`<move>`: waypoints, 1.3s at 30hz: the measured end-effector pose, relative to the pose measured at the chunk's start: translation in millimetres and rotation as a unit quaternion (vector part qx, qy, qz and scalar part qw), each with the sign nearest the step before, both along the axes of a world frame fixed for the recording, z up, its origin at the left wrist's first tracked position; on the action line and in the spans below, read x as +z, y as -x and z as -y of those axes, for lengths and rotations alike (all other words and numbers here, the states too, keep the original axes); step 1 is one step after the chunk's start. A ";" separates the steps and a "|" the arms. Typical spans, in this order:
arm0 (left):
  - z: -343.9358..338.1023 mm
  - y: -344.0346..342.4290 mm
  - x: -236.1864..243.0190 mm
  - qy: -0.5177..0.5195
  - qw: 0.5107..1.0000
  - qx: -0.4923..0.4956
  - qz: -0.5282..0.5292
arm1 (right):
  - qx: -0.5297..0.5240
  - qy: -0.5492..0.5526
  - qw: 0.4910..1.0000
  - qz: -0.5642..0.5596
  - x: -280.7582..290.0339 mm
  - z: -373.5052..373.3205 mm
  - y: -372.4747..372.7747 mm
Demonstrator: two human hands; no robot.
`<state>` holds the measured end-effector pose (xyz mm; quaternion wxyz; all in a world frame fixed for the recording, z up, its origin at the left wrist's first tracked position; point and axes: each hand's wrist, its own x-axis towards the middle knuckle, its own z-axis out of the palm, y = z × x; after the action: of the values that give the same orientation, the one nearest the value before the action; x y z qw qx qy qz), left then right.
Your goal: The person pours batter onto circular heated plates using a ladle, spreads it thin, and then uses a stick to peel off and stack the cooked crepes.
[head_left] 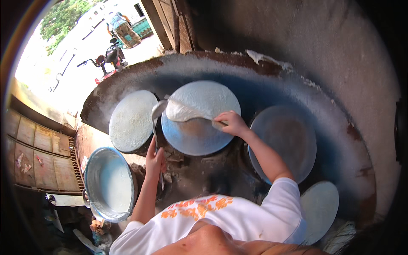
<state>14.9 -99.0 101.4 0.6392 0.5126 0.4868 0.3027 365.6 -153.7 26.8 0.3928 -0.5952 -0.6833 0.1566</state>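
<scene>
Over a round, blue-grey griddle (195, 138) partly coated in white batter (214, 94) (head view), the right hand (232, 123), grip closed, holds a slim, pale spreader (207, 117); beside it, the left hand (155, 161) encloses a long-handled metal ladle (159, 109).

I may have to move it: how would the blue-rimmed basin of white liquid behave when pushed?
The basin is probably heavy, given its wide pool of white liquid. It may slosh, being uncovered. Its smeared inside might feel slippery.
</scene>
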 end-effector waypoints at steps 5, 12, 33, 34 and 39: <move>5.0 -3.3 -15.7 0.003 0.999 -0.028 -0.016 | -0.052 0.008 0.999 0.014 -6.9 -47.3 -12.0; 43.1 36.0 -17.2 0.038 0.993 -0.093 -0.060 | 0.064 0.168 0.974 -0.135 4.4 0.3 -48.5; 33.3 25.5 -32.3 0.019 0.995 -0.074 -0.071 | -0.110 -0.003 0.993 -0.034 -19.6 61.0 -12.6; 29.8 24.3 -34.8 0.020 0.995 -0.082 -0.054 | -0.086 -0.005 0.996 -0.015 -25.5 56.2 0.4; 53.4 75.2 -17.6 0.045 0.993 -0.111 -0.002 | -0.102 0.023 0.990 0.092 -3.7 134.2 90.4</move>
<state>-60.3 -152.4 83.8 0.6904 0.5349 0.4409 0.2070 275.3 -287.9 23.1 0.3285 -0.6823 -0.6487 0.0757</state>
